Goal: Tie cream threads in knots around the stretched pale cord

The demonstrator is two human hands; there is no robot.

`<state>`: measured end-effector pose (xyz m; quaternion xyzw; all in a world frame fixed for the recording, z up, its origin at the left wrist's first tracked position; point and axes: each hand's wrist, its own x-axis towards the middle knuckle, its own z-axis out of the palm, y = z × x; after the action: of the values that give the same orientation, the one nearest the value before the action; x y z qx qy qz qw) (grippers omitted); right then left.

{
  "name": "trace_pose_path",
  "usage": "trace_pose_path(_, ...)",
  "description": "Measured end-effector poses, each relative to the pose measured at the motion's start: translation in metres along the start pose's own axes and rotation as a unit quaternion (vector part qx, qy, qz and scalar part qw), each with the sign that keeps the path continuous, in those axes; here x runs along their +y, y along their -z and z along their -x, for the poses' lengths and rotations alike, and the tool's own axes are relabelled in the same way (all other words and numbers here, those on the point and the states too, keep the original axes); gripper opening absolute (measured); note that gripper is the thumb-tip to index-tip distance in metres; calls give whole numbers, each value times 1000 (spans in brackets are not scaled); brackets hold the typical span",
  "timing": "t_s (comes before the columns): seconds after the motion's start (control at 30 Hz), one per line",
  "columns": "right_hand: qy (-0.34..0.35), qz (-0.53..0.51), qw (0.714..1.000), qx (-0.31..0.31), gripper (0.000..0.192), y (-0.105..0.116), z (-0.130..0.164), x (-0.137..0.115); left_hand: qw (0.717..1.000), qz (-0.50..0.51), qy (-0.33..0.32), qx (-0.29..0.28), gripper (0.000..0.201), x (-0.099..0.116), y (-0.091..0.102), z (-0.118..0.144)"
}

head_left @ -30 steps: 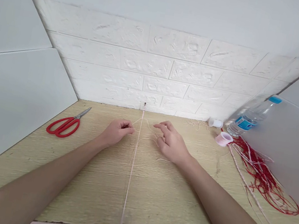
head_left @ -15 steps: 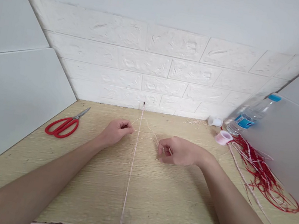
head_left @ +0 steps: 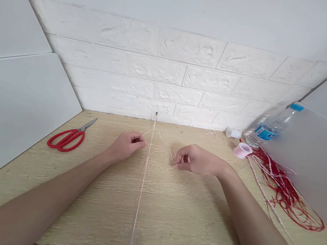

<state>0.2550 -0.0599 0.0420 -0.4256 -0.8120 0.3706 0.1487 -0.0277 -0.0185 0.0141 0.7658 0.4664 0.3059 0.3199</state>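
A thin pink cord (head_left: 140, 193) runs taut down the middle of the wooden table (head_left: 167, 218), from a pin at the back wall to the front edge. Fine white threads (head_left: 161, 152) loop across it near the far end. My left hand (head_left: 125, 145) is curled just left of the cord, fingertips pinched on a thread end. To the right of the cord, my right hand (head_left: 196, 161) pinches another thread end between thumb and forefinger.
Red-handled scissors (head_left: 67, 139) lie at the left. At the back right stand a water bottle (head_left: 270, 126), a small white spool (head_left: 234, 133) and a pink spool (head_left: 242, 150). A bundle of red and pink cords (head_left: 285, 191) trails along the right side.
My right hand went from open with spread fingers to turned and pinched on a thread, shifting slightly right and then up. My left hand stayed in place.
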Motion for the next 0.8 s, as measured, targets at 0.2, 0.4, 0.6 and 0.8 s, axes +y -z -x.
trace_pose_path(0.2,8,-89,983,159,20,-13,-12,-14,1000,-19,-11,-15,24,1,-2,2)
trace_pose_path(0.4,26,-124,961,248,19,-46,-25,-17,999,-33,-18,-25,22,1,-3,3)
trace_pose_path(0.6,71,25,969,234,6,-57,-27,-18,999,-30,-32,-28,21,-1,-4,3)
trace_pose_path(0.8,105,46,975,192,10,-60,-27,-17,999,-34,-29,-28,24,0,-3,3)
